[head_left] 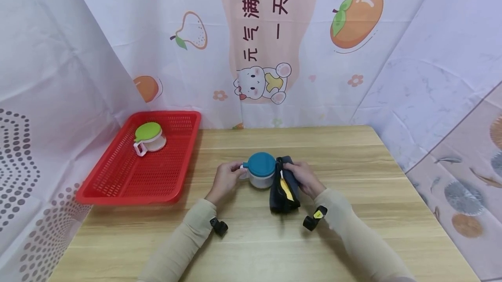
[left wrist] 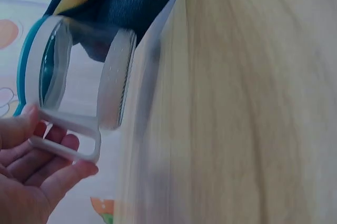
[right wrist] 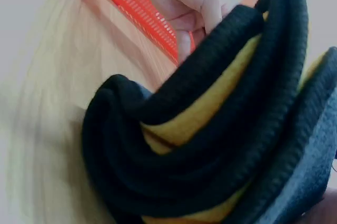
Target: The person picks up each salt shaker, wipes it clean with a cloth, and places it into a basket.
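A clear seasoning jar (head_left: pixel 261 180) with a teal lid (head_left: pixel 261 164) is near the middle of the table. My left hand (head_left: pixel 226 181) pinches its white handle (left wrist: pixel 73 123); the thumb is near the lid's edge. Close against the jar's right side is a dark fabric pouch (head_left: pixel 289 177) with a yellow lining (head_left: pixel 286 189). My right hand (head_left: pixel 307 178) grips the pouch from its right side, and the far fingers are partly hidden. Thick folded edges of the pouch (right wrist: pixel 210 145) fill much of the right wrist view.
On the table's left stands a red plastic basket (head_left: pixel 133 201) with a perforated bottom. Inside it sits another jar (head_left: pixel 156 142) with a green lid (head_left: pixel 148 130). A printed curtain (head_left: pixel 188 73) hangs behind the wooden table (head_left: pixel 251 247).
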A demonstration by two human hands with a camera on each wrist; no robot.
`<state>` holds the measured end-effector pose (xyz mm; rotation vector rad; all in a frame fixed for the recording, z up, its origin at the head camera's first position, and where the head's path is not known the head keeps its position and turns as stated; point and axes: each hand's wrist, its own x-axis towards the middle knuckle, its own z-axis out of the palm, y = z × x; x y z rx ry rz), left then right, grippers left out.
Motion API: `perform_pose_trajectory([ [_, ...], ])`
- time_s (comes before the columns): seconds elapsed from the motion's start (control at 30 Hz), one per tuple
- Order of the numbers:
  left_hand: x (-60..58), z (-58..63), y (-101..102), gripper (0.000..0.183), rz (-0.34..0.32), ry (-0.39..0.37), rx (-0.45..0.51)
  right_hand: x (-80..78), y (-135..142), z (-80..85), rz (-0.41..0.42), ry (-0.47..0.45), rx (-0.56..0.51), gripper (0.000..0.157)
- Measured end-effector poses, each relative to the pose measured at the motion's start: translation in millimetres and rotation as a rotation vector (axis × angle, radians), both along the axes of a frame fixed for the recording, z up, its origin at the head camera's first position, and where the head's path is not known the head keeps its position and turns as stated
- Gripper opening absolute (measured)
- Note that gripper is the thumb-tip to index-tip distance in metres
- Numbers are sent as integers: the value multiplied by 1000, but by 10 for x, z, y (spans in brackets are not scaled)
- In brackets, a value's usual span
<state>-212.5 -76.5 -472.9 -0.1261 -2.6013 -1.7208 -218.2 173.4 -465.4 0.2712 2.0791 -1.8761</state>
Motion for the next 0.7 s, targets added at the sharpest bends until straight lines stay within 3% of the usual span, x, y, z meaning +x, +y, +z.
perform_pose_trajectory([
  [0.4, 104, 17, 111, 19, 122, 61, 20, 145, -156, -30, -133, 8, -81, 25],
  [0.7, 145, 39, 181, 18, 220, 76, -13, 304, -432, -36, -231, 5, -249, 44],
])
